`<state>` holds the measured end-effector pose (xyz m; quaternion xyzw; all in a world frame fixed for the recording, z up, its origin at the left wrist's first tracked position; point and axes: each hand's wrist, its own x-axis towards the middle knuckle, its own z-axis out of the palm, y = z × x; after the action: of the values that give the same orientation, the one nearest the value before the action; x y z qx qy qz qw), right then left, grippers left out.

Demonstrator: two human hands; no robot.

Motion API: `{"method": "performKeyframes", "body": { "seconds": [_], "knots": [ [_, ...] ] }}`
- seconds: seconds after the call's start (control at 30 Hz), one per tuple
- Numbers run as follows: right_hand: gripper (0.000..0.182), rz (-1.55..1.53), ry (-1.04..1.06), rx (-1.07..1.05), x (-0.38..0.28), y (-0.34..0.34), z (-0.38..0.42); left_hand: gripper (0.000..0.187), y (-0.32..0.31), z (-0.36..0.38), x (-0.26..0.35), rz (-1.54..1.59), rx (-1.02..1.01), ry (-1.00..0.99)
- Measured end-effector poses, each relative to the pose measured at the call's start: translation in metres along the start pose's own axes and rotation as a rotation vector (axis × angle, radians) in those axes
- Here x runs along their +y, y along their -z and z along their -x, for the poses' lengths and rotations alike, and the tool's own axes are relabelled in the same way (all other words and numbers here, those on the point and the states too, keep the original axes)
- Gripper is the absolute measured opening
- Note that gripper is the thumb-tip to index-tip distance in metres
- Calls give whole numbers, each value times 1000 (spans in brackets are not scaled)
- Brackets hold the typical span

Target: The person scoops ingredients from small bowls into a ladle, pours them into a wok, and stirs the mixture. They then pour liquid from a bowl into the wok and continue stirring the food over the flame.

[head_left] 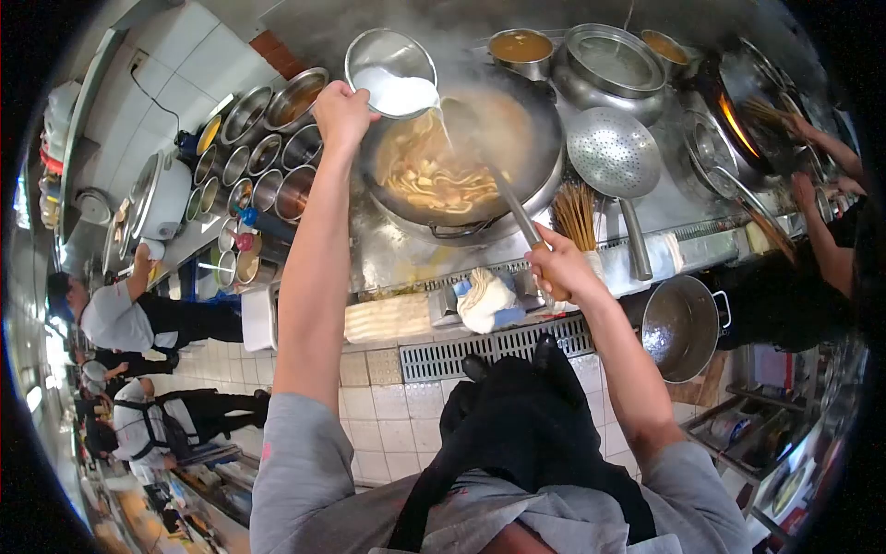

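My left hand (343,113) grips the rim of a metal bowl (374,51), tilted over the wok. White liquid (397,93) in it runs from its lip in a thin stream. Below, noodles (441,180) in brown broth steam in the large wok (406,217). My right hand (565,266) is closed around the wooden handle of a ladle (523,214), whose far end disappears into the broth and steam.
A perforated strainer (614,152), a bamboo brush (576,214) and lidded pot (616,60) stand right of the wok. Seasoning pots (268,189) line the left. A folded cloth (484,300) lies in front. Co-workers (120,319) stand left; another person's arms (821,222) reach in at right.
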<state>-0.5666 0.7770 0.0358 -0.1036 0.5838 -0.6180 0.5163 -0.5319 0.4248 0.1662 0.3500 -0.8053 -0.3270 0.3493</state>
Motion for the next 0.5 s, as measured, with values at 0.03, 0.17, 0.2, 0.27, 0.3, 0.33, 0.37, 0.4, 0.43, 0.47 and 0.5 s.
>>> {"method": "performKeyframes", "body": {
  "seconds": [0.03, 0.17, 0.2, 0.27, 0.3, 0.33, 0.37, 0.4, 0.43, 0.47, 0.5],
  "knots": [
    [70, 95, 47, 59, 7, -6, 5, 24, 1, 1, 1, 4, 4, -3],
    [74, 83, 62, 148, 26, -54, 47, 24, 2, 6, 8, 23, 23, -6],
    [61, -191, -49, 126, 3, -68, 66, 25, 3, 7, 10, 26, 25, -5],
    [51, -653, -237, 27, -18, -66, 79, 25, 5, 7, 10, 27, 35, -26],
    [53, -840, -310, -52, -25, -51, 73, 25, 6, 7, 10, 29, 38, -37],
    [43, -917, -402, -134, -27, -35, 61, 25, 8, 7, 11, 21, 40, -33],
    [30, -870, -417, -192, -26, -21, 45, 25, 10, 6, 11, 14, 38, -30],
    [32, -716, -341, -199, -25, -9, 27, 25, 9, 5, 13, 7, 38, -28],
    [34, -561, -267, -207, -20, 1, 12, 25, 8, 6, 14, -1, 39, -36],
    [50, -332, -179, -149, -10, 9, 0, 24, 9, 6, 15, -11, 43, -41],
    [66, -103, -91, -93, 1, 15, -12, 24, 10, 7, 14, -23, 50, -45]
  ]
}}
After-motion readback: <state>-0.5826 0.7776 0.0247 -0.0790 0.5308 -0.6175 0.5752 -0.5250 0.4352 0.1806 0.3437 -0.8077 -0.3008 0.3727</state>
